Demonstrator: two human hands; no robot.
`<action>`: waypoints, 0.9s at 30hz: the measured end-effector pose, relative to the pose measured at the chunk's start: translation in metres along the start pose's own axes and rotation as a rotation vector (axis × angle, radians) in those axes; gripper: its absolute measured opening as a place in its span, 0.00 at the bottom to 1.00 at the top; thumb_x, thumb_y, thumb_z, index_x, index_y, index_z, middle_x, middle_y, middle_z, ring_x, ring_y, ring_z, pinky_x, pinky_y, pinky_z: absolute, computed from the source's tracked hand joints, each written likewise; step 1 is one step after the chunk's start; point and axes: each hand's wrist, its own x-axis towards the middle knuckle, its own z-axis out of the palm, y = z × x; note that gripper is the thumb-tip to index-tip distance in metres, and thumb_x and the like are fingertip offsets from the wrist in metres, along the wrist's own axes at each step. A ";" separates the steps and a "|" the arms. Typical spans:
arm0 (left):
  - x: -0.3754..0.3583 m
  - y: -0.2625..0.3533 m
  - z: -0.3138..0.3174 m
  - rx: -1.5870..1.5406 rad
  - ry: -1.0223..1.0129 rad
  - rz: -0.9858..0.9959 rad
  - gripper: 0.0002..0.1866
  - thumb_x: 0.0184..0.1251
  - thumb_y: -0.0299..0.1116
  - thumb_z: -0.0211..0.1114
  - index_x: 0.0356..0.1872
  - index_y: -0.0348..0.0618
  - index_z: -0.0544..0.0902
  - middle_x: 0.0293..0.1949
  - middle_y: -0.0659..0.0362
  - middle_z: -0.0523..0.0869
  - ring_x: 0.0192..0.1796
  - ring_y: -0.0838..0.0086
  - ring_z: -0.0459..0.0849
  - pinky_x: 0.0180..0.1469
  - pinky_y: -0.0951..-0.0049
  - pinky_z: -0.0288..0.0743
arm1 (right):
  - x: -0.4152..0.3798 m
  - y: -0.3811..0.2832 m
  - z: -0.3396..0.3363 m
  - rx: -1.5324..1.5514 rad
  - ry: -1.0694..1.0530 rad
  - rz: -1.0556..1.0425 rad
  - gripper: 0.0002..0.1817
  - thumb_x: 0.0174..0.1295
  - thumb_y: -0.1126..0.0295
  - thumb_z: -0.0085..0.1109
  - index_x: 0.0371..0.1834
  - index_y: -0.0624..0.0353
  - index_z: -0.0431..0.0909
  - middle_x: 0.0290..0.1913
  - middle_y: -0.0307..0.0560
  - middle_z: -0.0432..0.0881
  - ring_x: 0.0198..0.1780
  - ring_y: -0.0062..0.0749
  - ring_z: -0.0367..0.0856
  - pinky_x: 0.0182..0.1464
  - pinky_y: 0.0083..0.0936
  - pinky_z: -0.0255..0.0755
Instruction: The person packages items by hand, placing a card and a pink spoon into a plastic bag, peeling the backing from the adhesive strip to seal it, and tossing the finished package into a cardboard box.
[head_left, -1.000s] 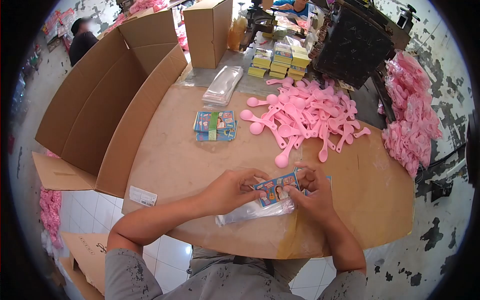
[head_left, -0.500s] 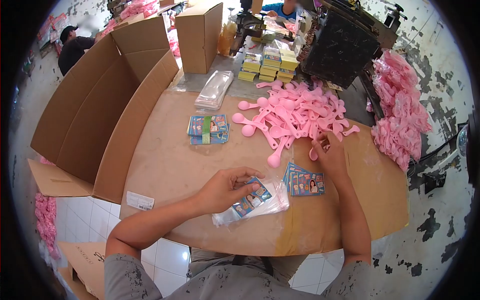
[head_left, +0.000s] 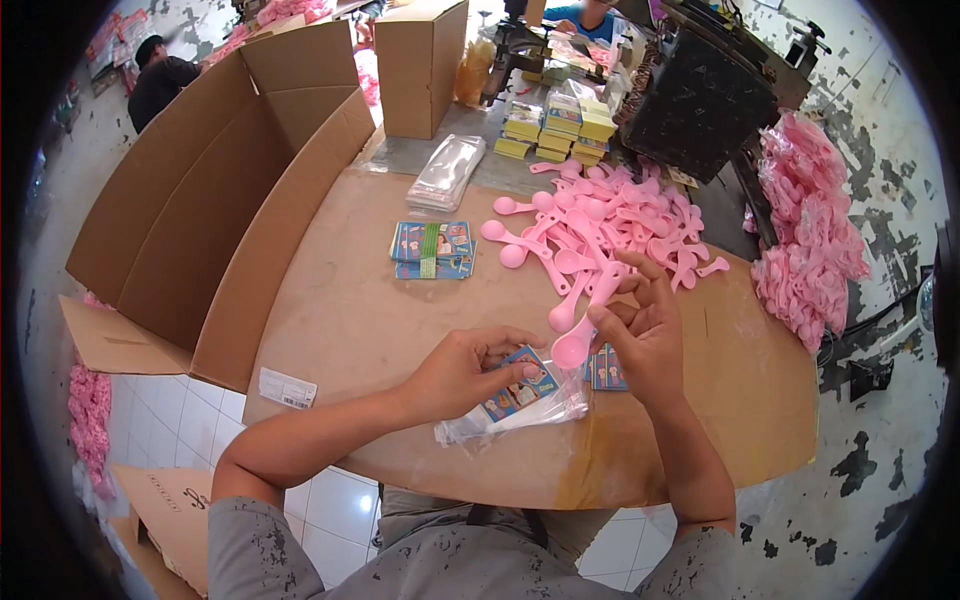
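A pink plastic measuring spoon [head_left: 590, 325] is pinched by its handle in my right hand [head_left: 645, 330], bowl down and toward the left. My left hand [head_left: 465, 372] is closed with its thumb on a blue printed card [head_left: 522, 390], which lies at the mouth of clear plastic bags [head_left: 545, 415]; I cannot tell if it sits inside the top bag. Partly behind my right hand rests a fanned pile of the same cards [head_left: 608, 370]. Beyond it spreads a large heap of pink spoons [head_left: 625, 215].
Banded cards [head_left: 432, 250] lie at the left, with clear bags [head_left: 447, 172] behind them. A big open carton [head_left: 290, 230] borders the table's left side. Stacked card bundles [head_left: 560, 125] and a black machine [head_left: 700, 90] stand at the back. Bagged pink spoons [head_left: 808, 230] hang right.
My right hand has lifted a pink spoon from the heap and brought it left, toward the card and bags. My left hand stays on the card. The camera view has shifted slightly.
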 end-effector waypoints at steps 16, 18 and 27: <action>0.001 -0.001 -0.008 -0.158 -0.104 0.024 0.17 0.82 0.30 0.64 0.65 0.35 0.79 0.52 0.58 0.90 0.54 0.82 0.87 0.57 0.75 0.82 | -0.008 0.006 0.004 -0.068 -0.287 -0.057 0.12 0.69 0.78 0.66 0.54 0.58 0.84 0.65 0.50 0.78 0.71 0.42 0.75 0.72 0.44 0.67; 0.000 0.002 -0.006 -0.176 -0.159 0.038 0.17 0.82 0.29 0.64 0.66 0.36 0.78 0.56 0.57 0.89 0.57 0.80 0.86 0.59 0.74 0.81 | -0.006 -0.004 0.008 -0.355 -0.418 -0.262 0.07 0.67 0.78 0.69 0.46 0.57 0.87 0.61 0.50 0.82 0.69 0.44 0.77 0.70 0.42 0.69; -0.006 0.012 -0.007 0.319 -0.020 0.554 0.23 0.75 0.30 0.69 0.67 0.39 0.78 0.64 0.53 0.85 0.64 0.64 0.85 0.68 0.63 0.77 | 0.000 -0.064 0.014 -0.715 -0.349 -0.432 0.07 0.59 0.74 0.76 0.36 0.58 0.85 0.41 0.45 0.87 0.42 0.39 0.86 0.44 0.36 0.78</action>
